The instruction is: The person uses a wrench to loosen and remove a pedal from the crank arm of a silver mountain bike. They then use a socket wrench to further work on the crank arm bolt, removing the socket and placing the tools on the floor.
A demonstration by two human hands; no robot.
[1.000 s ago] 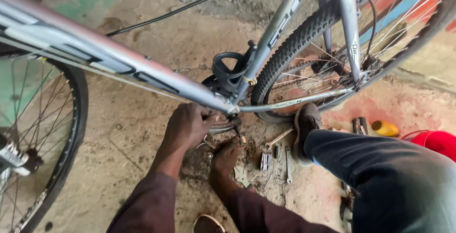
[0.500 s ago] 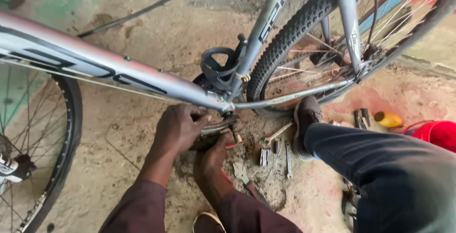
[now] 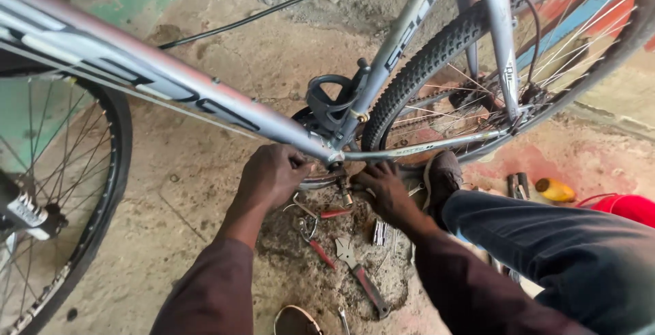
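Note:
A silver bicycle frame (image 3: 205,106) stands across the view, with its bottom bracket (image 3: 334,157) at the centre. My left hand (image 3: 273,175) is closed in a fist on the crank part just under the bracket, by the chainring edge (image 3: 315,183). My right hand (image 3: 383,188) reaches in from the right with its fingers curled against the bracket, beside a short metal tool (image 3: 344,190). Whether the right hand grips anything is hidden. The rear wheel (image 3: 437,48) rises behind the hands.
Tools lie on the dirty concrete below the hands: red-handled pliers (image 3: 321,250), a flat wrench (image 3: 361,280), small metal bits (image 3: 379,232). The front wheel (image 3: 82,192) is at left. My shoe (image 3: 442,175) and dark trouser leg (image 3: 559,253) are at right, near a yellow bottle (image 3: 554,189) and a red container (image 3: 628,207).
My right hand has lifted from the tools on the ground up to the bottom bracket. My left hand has stayed closed at the crank. The view has shifted a little.

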